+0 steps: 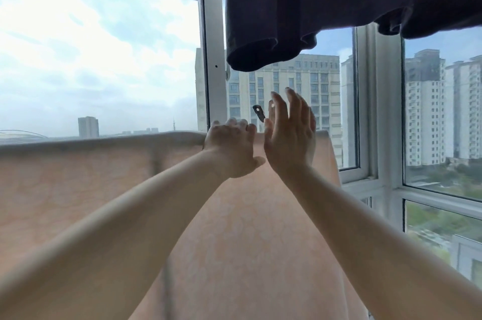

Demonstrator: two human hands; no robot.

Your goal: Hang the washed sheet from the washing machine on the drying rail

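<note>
The pale peach, faintly patterned fabric sheet [109, 184] lay draped over a horizontal line in front of the white-framed window [212, 40], its folded top edge running left to right from the left edge of the view to a point just right of both hands. The rail itself was hidden beneath the fold. From that edge the sheet hung downward and toward the camera, passing under both forearms. The left hand [230, 149] rested on the top fold near the sheet's right end, with fingers curled over the edge and the thumb extended on the near side, gripping the fabric. The right hand [289, 134] stood just beside the left hand, raised above the fold, palm turned leftward, fingers straight and spread, holding nothing. A small dark window handle [258, 112] was visible between the hands' fingertips, behind them. A dark navy cloth garment [326, 1] hung above, clear of both hands.
</note>
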